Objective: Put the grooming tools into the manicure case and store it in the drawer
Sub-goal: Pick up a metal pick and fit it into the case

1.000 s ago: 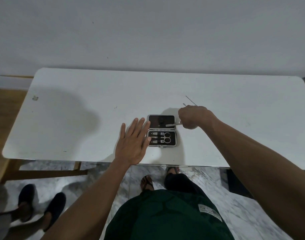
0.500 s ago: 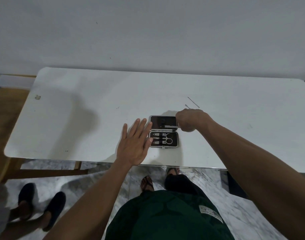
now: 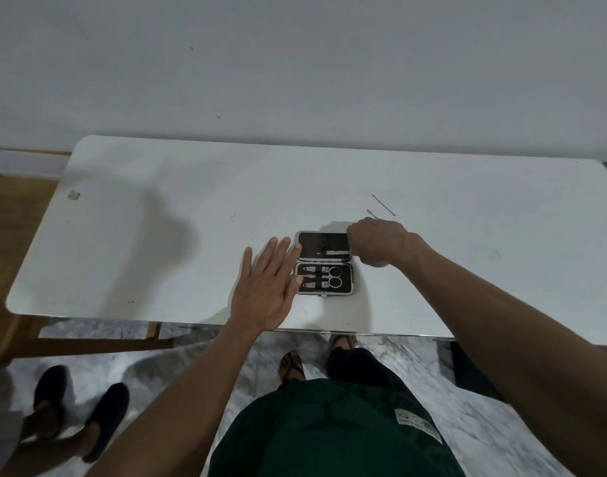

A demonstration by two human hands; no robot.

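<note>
A black manicure case (image 3: pixel 324 263) with a silver rim lies open on the white table (image 3: pixel 157 235). Scissors (image 3: pixel 324 270) and a second looped tool sit strapped in its near half. My right hand (image 3: pixel 377 241) is closed at the right edge of the far half, gripping a thin metal tool (image 3: pixel 336 252) that lies across that half. My left hand (image 3: pixel 265 287) rests flat with spread fingers against the case's left side. Two thin metal tools (image 3: pixel 383 204) lie loose on the table behind my right hand.
The table's front edge runs just below the case, with a marble floor under it. Another person's feet in dark shoes (image 3: pixel 78 407) stand at the lower left. A white wall backs the table. A small mark (image 3: pixel 74 194) sits at the table's far left.
My right hand has slid the thin tool leftward, further into the far half of the case. My left hand has stayed flat beside the case.
</note>
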